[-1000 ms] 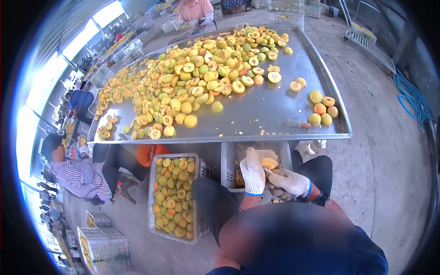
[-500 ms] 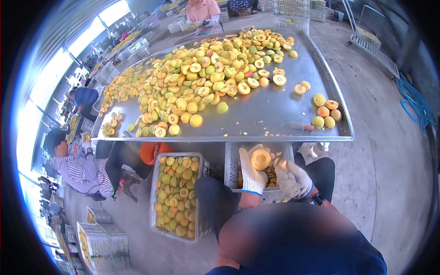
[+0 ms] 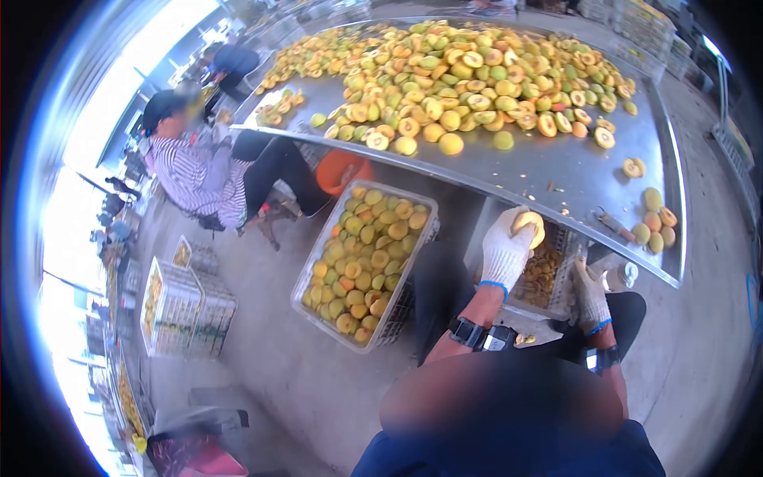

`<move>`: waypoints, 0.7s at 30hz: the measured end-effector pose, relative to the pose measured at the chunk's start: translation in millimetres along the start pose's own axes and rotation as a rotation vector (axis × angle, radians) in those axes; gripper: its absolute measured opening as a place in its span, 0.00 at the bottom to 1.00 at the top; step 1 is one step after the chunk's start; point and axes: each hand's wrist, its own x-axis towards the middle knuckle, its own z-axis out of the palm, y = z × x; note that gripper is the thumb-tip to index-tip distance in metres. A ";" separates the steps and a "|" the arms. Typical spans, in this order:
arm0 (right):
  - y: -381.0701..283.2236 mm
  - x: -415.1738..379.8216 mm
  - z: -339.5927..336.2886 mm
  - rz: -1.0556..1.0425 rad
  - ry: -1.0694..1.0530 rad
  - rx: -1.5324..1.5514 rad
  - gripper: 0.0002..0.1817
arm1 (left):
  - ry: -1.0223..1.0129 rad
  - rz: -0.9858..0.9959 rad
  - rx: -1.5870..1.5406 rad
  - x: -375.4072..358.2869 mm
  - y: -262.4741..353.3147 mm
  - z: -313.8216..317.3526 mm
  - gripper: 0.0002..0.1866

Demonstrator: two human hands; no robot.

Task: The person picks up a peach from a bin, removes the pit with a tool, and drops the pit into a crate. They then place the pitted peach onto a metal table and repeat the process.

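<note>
My left hand (image 3: 507, 248), in a white knitted glove, grips a yellow-orange fruit half (image 3: 528, 227) over a basket of brown pits (image 3: 538, 277). My right hand (image 3: 590, 296), also gloved, is lower at the basket's right side, near its rim; what its fingers hold, if anything, I cannot make out. A large heap of cut fruit (image 3: 477, 71) lies on the metal table (image 3: 469, 167) in front. Left of my knees stands a crate (image 3: 366, 266) full of fruit halves.
A small group of fruit (image 3: 655, 222) and a knife-like tool (image 3: 616, 225) lie at the table's right. A co-worker in a striped top (image 3: 199, 179) sits at left by an orange bucket (image 3: 343, 171). Stacked crates (image 3: 187, 306) stand behind. A bottle (image 3: 622, 276) is under the table edge.
The view has swung to the left. My hands have moved apart; the left still has fruit in it, and the right has dropped to the basket's right side.
</note>
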 end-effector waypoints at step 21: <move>14.3 7.8 18.0 0.103 0.054 -0.125 0.19 | 0.766 -0.219 0.409 -105.7 -90.6 -357.3 0.20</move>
